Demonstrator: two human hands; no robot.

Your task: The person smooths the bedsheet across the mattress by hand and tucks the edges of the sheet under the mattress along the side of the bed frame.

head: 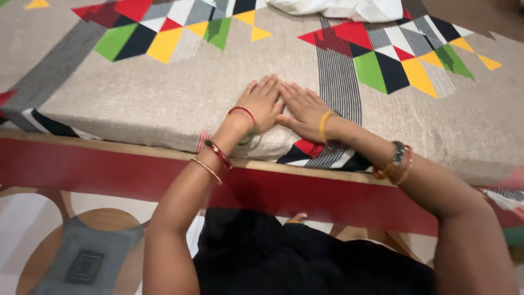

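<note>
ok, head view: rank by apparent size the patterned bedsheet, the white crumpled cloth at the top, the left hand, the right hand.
1. Beige bedsheet with coloured triangles
2. White crumpled cloth, cut off by the frame edge, so unsure
3. Left hand and right hand: look alike, flat on the sheet

Left hand (265, 104) and right hand (304, 109) are laid flat, fingers (262, 86) extended, on the patterned bedsheet (164, 93). Fingertips are seen touching. A white cloth (338, 8) is noted at the bed's far edge.
</note>
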